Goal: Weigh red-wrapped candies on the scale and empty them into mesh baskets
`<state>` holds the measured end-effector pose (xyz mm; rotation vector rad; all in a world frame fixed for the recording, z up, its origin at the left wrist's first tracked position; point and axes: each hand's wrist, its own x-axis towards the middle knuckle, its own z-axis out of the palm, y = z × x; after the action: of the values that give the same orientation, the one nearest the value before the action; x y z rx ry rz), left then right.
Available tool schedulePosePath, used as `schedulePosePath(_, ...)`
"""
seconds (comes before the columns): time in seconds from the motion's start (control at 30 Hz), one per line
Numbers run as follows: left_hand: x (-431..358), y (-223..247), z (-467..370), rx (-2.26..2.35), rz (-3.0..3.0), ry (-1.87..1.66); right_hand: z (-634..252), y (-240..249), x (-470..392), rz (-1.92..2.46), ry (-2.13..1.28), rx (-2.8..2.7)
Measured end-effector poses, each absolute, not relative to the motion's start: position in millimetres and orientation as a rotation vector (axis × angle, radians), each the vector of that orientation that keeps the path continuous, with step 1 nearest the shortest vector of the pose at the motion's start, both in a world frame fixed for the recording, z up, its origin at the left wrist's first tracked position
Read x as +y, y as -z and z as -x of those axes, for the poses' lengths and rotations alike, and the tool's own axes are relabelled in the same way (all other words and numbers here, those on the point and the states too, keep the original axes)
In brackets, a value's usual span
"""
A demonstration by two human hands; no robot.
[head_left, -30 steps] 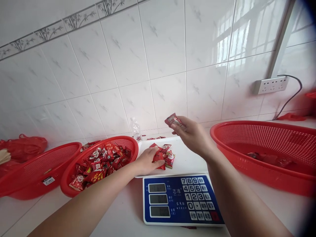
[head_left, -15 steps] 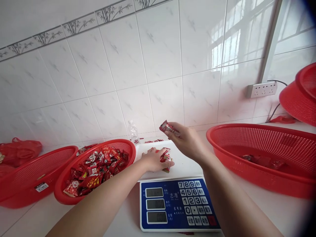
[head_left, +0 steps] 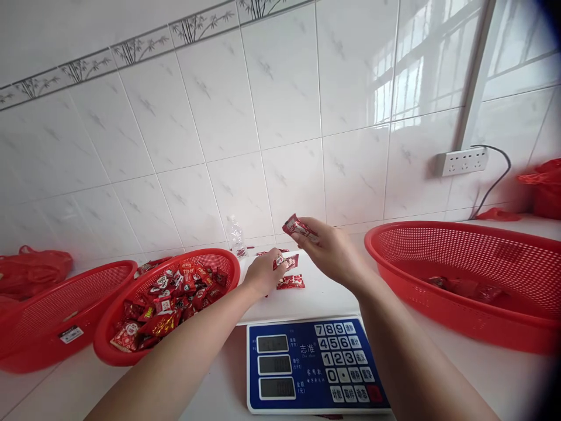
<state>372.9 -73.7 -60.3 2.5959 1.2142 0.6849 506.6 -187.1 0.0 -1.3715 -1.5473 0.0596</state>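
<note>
My left hand [head_left: 263, 273] is closed on a small red snack packet [head_left: 290, 262], low over the white pan [head_left: 326, 289] of a digital scale. Another red-and-white packet [head_left: 291, 282] lies on the pan just in front of those fingers. Higher and to the right, my right hand [head_left: 329, 242] grips a red snack packet [head_left: 301, 227] between thumb and fingers. In front of the pan is the scale's blue keypad panel [head_left: 309, 365]; its display digits are too faint to read.
Left of the scale stands a red basket [head_left: 101, 339] of wrapped snacks, with another red basket [head_left: 33, 354] beyond it. A large red basket [head_left: 438, 310] on the right holds a few packets. A clear plastic bottle [head_left: 235, 237] stands by the wall, below a power strip [head_left: 464, 162].
My left hand has gone from spread over the packets on the pan to closed on one. My right hand barely moved. The upper-right red basket has left view, revealing a red bag.
</note>
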Motion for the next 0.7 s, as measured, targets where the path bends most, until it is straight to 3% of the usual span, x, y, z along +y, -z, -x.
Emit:
schedulePosePath(0.37, -78, 54, -368, 1.075, -2.459, -0.838, -509, 1, -187, 1.368, -0.053, -1.548)
schedulePosePath(0.53, -82, 67, -367, 0.940, -2.780, -0.769, -510, 2, -186, 1.424, -0.008, -1.550)
schedulePosePath(0.7, -90, 59, -368, 0.916, -2.891, -0.299, -509, 2, -185, 1.430, -0.024, -1.562)
